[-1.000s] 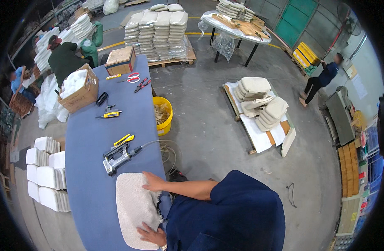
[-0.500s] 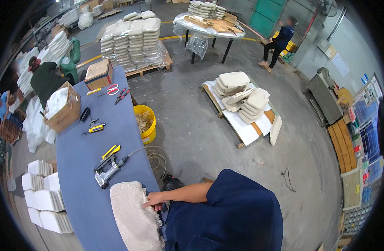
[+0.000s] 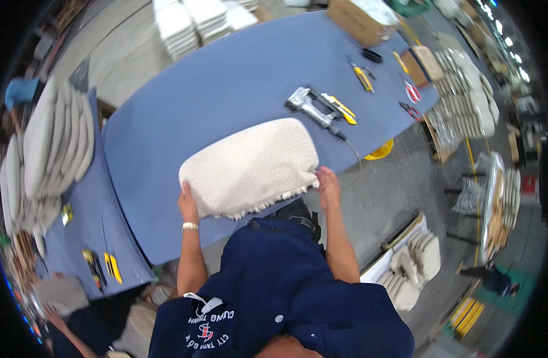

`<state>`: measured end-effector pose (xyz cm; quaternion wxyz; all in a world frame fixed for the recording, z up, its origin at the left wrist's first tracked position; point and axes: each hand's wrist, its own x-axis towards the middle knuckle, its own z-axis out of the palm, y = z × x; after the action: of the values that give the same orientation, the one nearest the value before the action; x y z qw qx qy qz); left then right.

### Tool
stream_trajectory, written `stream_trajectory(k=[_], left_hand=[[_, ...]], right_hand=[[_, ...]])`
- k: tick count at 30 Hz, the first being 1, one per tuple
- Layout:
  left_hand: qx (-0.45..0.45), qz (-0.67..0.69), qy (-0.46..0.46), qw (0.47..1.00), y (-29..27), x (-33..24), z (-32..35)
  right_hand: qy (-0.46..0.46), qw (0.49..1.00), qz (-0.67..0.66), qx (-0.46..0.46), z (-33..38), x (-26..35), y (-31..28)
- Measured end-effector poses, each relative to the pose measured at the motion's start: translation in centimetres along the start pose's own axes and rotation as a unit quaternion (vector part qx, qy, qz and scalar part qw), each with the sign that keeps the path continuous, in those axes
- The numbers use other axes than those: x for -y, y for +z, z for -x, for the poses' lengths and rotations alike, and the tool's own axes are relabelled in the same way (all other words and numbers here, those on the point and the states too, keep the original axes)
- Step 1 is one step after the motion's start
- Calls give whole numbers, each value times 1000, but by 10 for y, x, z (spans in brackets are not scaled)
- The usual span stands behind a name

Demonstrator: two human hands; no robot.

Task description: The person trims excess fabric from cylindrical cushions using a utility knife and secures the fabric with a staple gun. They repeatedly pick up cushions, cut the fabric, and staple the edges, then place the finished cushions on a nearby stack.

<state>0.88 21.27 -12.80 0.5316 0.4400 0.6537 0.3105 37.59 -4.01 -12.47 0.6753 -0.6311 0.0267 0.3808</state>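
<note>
A cream seat cushion in nubby fabric lies on the blue padded table, its frayed edge toward my body. My left hand, with a gold-coloured band at the wrist, grips the cushion's left end; the thumb shows on top and the other fingers are partly hidden. At the near right corner, my right hand has its fingers closed on the frayed fabric edge. Just beyond the cushion's right end lies a silver staple gun with its air hose attached, beside a yellow utility knife.
More hand tools lie farther right, including a yellow-handled tool and red-handled scissors. Cardboard boxes stand at the table's far end. A second blue table on the left bears stacked cushions. Another person is at the lower left.
My view has swung left, bringing the second table into sight. My left hand, unseen before, now holds the cushion's left end. My right hand is now at the near right corner.
</note>
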Motion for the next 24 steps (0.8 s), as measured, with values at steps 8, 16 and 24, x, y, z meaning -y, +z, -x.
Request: stream_trajectory(k=[8, 16, 24], left_hand=[[-50, -71, -8, 996, 7, 15, -3], [-34, -112, 192, 974, 9, 47, -37], [260, 41, -164, 951, -20, -33, -3]], right_hand=[[-64, 953, 292, 45, -50, 45, 66], [-47, 932, 347, 91, -72, 42, 42], [-22, 958, 246, 144, 35, 20, -14]])
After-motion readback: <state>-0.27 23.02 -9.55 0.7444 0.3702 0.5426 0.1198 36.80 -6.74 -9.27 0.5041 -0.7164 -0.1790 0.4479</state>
